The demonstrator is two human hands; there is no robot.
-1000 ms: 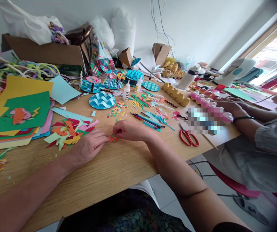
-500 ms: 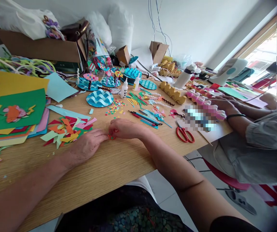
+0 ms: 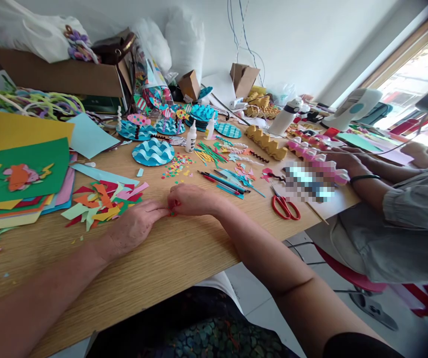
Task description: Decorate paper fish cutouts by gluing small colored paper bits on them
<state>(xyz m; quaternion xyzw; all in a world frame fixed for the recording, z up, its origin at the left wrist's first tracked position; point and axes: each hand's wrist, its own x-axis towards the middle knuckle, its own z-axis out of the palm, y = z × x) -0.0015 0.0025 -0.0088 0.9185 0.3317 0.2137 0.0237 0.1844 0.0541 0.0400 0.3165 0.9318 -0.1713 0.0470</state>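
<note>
My left hand [image 3: 134,226] rests on the wooden table with its fingers together, the fingertips against a small red and green paper piece [image 3: 172,213]. From the other side my right hand [image 3: 195,200], fingers curled, pinches at the same piece; both hands hide most of it. Just beyond the hands lie small coloured paper dots [image 3: 176,165]. A heap of coloured paper scraps [image 3: 104,201] is left of my left hand. Ahead are a round blue wave-patterned disc [image 3: 153,152] and a white glue bottle [image 3: 191,136].
Red-handled scissors [image 3: 285,206] and several pens [image 3: 221,181] lie to the right. A stack of coloured paper [image 3: 50,149] covers the left side. Another person's hand [image 3: 343,160] is near a pink egg-carton strip [image 3: 318,160]. A white bottle [image 3: 285,117] stands farther back.
My right hand has shifted very slightly, covering more of the small paper piece. Both hands otherwise stay in place, and the view has moved a little.
</note>
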